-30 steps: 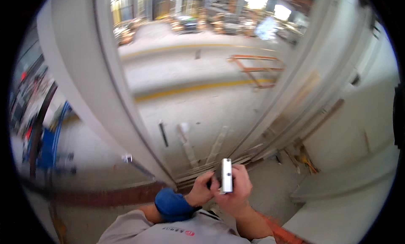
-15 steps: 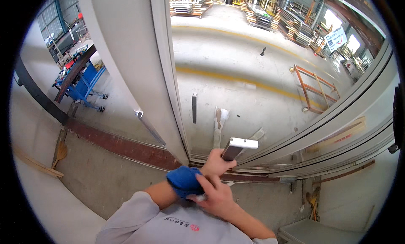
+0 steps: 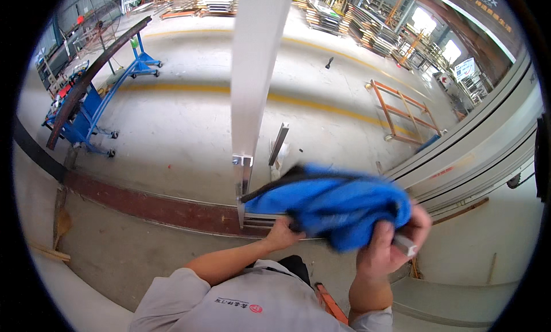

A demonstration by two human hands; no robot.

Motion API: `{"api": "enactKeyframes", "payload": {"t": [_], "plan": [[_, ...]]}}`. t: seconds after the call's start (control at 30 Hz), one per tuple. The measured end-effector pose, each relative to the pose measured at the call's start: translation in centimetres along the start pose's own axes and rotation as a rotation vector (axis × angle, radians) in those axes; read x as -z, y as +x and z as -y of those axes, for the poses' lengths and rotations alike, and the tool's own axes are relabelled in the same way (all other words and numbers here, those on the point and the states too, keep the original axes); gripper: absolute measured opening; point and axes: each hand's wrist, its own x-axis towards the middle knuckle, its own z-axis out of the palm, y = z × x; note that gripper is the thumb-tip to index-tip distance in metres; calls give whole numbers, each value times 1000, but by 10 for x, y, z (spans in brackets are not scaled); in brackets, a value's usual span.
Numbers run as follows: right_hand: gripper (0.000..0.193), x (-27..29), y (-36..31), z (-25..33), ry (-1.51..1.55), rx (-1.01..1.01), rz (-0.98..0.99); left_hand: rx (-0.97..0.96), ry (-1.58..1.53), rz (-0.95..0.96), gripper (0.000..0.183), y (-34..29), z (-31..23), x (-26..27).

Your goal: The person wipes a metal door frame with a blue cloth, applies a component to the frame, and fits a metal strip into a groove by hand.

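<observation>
A person in a short-sleeved light grey shirt [image 3: 229, 292] works with bare hands at a tall doorway, and from where I stand a bright blue cloth [image 3: 356, 200] takes up the middle of the scene. It is bunched, dark-edged and slightly blurred, lifted in front of the person's chest.

The right hand [image 3: 381, 254] is curled closed, its thumb pressing the bunched right end of the cloth against bent fingers. From that same grip pokes the end of a small, pale, squared piece [image 3: 405, 246].

The left hand [image 3: 284, 234] reaches in just under the cloth's middle. Its fingertips are hidden at a dark edge, so I cannot tell whether they pinch anything or stand apart.

The cloth's left tip stretches towards a pale upright post [image 3: 252, 73]; whether they touch is unclear. A short grey bar [image 3: 279, 143] stands tilted just right of the post.

Beyond the reddish-brown sill [image 3: 143, 203], a blue wheeled cart [image 3: 92, 119] stands to the left and an orange wheeled frame [image 3: 402, 114] to the right.
</observation>
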Motion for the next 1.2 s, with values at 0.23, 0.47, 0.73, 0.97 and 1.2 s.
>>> {"api": "enactKeyframes", "payload": {"t": [0.23,0.47,0.73,0.97,1.2], "plan": [[39,-111,67,-84,-515,739,234,124,-121,-128,23,-49,9,19],[34,-107,-66,-193,-687,750,740,277,-125,-333,18,-79,-16,34],[23,-123,57,-82,-715,802,564,223,-47,-483,23,-115,-14,22],[35,-131,72,-93,-751,1012,275,295,-221,-504,22,-115,-19,15],[29,-103,-35,-166,-784,762,813,245,-169,-462,21,-123,-29,33]]}}
